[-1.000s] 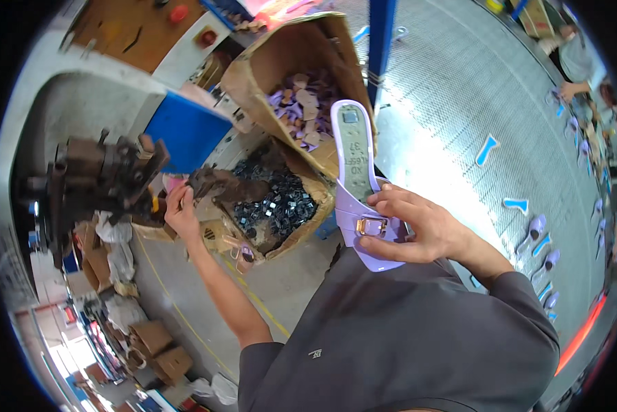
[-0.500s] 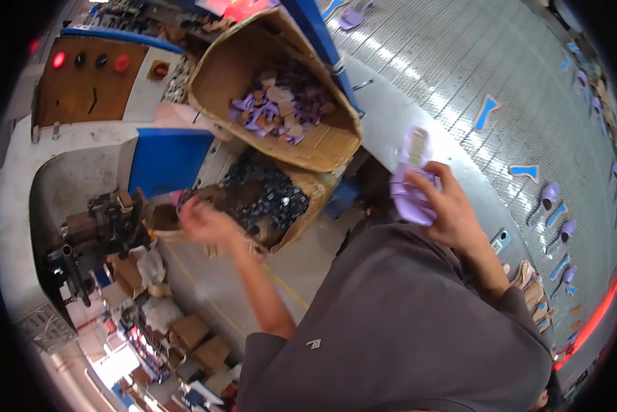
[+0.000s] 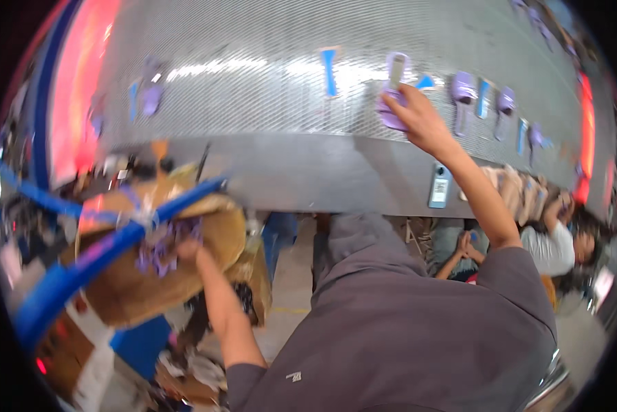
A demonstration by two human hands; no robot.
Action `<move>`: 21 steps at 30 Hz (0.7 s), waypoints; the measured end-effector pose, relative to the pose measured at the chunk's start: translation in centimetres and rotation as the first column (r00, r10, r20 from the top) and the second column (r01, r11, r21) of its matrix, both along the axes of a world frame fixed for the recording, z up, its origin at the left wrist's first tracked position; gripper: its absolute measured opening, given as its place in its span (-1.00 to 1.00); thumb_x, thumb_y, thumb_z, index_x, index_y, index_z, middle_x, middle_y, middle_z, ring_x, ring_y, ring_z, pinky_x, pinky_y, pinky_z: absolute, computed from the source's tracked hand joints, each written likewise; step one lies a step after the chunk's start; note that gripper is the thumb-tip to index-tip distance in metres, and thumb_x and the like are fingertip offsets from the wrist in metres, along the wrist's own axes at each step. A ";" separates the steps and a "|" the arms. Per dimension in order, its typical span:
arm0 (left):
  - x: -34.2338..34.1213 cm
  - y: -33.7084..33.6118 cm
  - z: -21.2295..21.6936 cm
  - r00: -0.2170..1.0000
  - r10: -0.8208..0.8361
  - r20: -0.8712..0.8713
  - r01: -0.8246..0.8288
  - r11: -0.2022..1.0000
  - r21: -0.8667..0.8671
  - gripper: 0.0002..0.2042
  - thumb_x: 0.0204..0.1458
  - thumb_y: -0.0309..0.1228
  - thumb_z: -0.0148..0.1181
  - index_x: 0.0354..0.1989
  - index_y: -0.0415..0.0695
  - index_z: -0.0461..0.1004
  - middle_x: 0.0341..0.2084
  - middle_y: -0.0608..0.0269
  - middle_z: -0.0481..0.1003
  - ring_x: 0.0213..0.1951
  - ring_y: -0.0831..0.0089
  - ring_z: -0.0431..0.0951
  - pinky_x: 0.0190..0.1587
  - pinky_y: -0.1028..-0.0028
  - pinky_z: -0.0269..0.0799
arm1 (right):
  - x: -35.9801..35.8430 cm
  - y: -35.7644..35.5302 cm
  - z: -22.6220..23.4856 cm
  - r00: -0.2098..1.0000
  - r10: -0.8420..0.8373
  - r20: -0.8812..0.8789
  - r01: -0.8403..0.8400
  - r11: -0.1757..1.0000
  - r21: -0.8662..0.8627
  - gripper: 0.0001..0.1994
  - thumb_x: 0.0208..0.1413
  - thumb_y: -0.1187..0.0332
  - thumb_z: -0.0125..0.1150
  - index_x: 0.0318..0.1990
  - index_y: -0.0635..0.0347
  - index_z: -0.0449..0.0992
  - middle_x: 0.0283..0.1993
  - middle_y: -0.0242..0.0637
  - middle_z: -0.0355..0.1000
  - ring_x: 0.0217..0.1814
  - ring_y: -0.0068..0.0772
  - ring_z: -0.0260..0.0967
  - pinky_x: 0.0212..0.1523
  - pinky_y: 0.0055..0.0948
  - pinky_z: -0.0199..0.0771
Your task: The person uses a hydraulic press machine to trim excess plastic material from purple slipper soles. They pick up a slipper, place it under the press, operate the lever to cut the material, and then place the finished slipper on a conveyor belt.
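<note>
Head view, looking down through a fisheye lens, with heavy motion blur on the left side.

The person's right hand (image 3: 418, 120) reached up and away onto a wide grey mesh conveyor belt (image 3: 253, 89) that filled the upper half of the picture. Its fingers were closed around a lilac shoe insole (image 3: 393, 96), which lay against the belt surface under the hand. More lilac insoles (image 3: 463, 89) and blue pieces (image 3: 330, 69) lay on the belt, spaced apart in a row to either side of the hand. The belt's plain grey side panel (image 3: 308, 175) ran below it.

The person's left hand (image 3: 185, 248) reached down to the left into an open cardboard box (image 3: 212, 237) holding a heap of purple pieces (image 3: 159, 250). The hand was in among those pieces, but blur hid whether its fingers were clenched on any of them. A blue bar (image 3: 96, 264) crossed in front of the box.

The person's grey sleeved torso (image 3: 398, 329) filled the lower middle. At the right edge, below the belt, another person (image 3: 555, 240) sat low in a white top, both hands busy with something too small to make out.
</note>
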State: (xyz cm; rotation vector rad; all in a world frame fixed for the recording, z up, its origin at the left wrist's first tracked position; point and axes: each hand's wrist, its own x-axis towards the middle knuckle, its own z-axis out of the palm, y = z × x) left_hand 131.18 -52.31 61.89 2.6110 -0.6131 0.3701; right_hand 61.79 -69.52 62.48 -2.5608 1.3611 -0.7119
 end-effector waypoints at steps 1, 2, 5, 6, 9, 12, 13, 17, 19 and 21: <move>2.9 2.5 -1.3 0.977 -0.054 0.208 0.052 0.999 0.013 -0.02 -0.19 0.01 0.58 0.24 -0.45 0.21 0.02 -0.33 0.52 0.02 -0.17 0.58 0.07 0.03 0.51 | -0.9 -2.2 -1.2 0.999 -0.033 -0.004 0.032 0.999 -0.033 -0.29 -0.15 0.69 0.27 0.27 0.06 0.39 0.19 0.10 0.28 0.22 0.15 0.30 0.21 -0.07 0.37; 2.9 1.9 -0.3 0.998 0.035 0.047 -0.033 0.999 -0.024 -0.14 -0.14 -0.15 0.57 0.23 -0.42 0.25 0.02 -0.30 0.53 0.10 -0.14 0.53 0.13 0.03 0.46 | -0.9 -4.2 -2.8 0.999 -0.048 0.021 0.050 0.996 -0.070 -0.31 -0.15 0.68 0.27 0.26 0.05 0.40 0.20 0.10 0.27 0.23 0.15 0.30 0.21 -0.07 0.37; 6.7 6.6 0.8 0.993 -0.118 0.023 0.120 0.989 -0.089 -0.45 0.01 -0.32 0.42 0.14 -0.33 0.43 -0.01 -0.17 0.56 0.00 -0.05 0.58 0.04 0.08 0.50 | -1.1 -7.3 -9.0 0.985 -0.079 0.151 0.089 0.994 -0.062 -0.26 -0.14 0.68 0.27 0.31 0.01 0.36 0.25 0.11 0.24 0.26 0.15 0.28 0.25 -0.09 0.36; 7.0 7.4 1.4 0.973 -0.214 -0.084 0.189 0.953 -0.239 -0.56 0.05 -0.39 0.36 0.10 -0.31 0.49 -0.02 -0.15 0.57 -0.04 -0.03 0.60 0.01 0.10 0.50 | -0.7 -7.9 -11.3 0.976 -0.059 0.210 0.069 0.997 -0.041 -0.23 -0.15 0.67 0.29 0.33 -0.01 0.34 0.27 0.11 0.23 0.28 0.16 0.26 0.27 -0.07 0.35; -1.1 6.7 4.6 0.962 -0.147 -0.230 0.163 0.985 0.054 -0.70 0.14 -0.46 0.22 0.03 -0.32 0.55 -0.08 -0.17 0.59 -0.13 -0.02 0.62 -0.09 0.13 0.50 | 0.3 -8.5 -16.2 0.993 0.032 0.115 -0.042 0.996 0.081 -0.14 -0.12 0.47 0.39 0.43 -0.09 0.22 0.42 0.11 0.11 0.43 0.21 0.10 0.43 0.04 0.15; -6.7 9.0 5.1 0.773 -0.633 -0.038 0.595 0.704 0.387 -0.73 0.20 -0.50 0.13 0.03 -0.31 0.55 -0.18 -0.19 0.60 -0.22 -0.07 0.60 -0.18 0.11 0.48 | 1.5 -6.6 -12.9 0.994 -0.066 0.082 0.055 0.990 0.130 -0.16 -0.07 0.30 0.40 0.45 -0.06 0.20 0.49 0.14 0.00 0.53 0.22 -0.05 0.50 0.07 -0.03; -7.5 9.5 5.1 0.771 -0.621 -0.140 0.613 0.664 0.429 -0.73 0.21 -0.49 0.12 0.04 -0.29 0.56 -0.18 -0.20 0.59 -0.22 -0.08 0.60 -0.19 0.10 0.47 | 1.0 -5.7 -11.9 0.985 -0.111 0.133 0.096 0.988 0.120 -0.17 0.02 0.21 0.35 0.48 -0.01 0.14 0.52 0.22 -0.10 0.59 0.22 -0.17 0.53 0.06 -0.14; -9.4 10.6 4.4 0.769 -0.514 -0.380 0.638 0.591 0.494 -0.72 0.25 -0.44 0.07 0.07 -0.22 0.56 -0.19 -0.21 0.58 -0.22 -0.12 0.58 -0.17 0.06 0.45 | -2.1 -3.1 -17.6 0.355 -0.827 0.436 0.745 0.532 0.403 -0.18 0.05 0.17 0.40 0.44 0.15 0.14 0.51 0.17 -0.06 0.51 0.23 -0.03 0.46 0.02 0.02; -10.1 10.5 3.9 0.810 -0.463 -0.360 0.585 0.604 0.541 -0.68 0.26 -0.40 0.06 0.13 -0.19 0.52 -0.17 -0.19 0.59 -0.14 -0.12 0.58 -0.09 0.05 0.43 | -6.9 -3.7 -21.7 -0.165 -0.946 0.281 0.715 0.082 0.694 -0.20 0.09 0.22 0.38 0.45 0.17 0.11 0.49 0.13 -0.01 0.48 0.25 0.00 0.45 -0.04 0.05; -10.8 9.8 2.1 0.798 -0.469 -0.379 0.602 0.612 0.512 -0.66 0.27 -0.39 0.05 0.17 -0.17 0.51 -0.15 -0.19 0.58 -0.10 -0.11 0.57 -0.06 0.07 0.43 | -10.2 -6.3 -19.8 -0.449 -0.872 0.195 0.479 -0.051 0.877 -0.19 0.09 0.25 0.38 0.45 0.16 0.09 0.47 0.12 0.06 0.48 0.21 0.03 0.46 0.00 0.03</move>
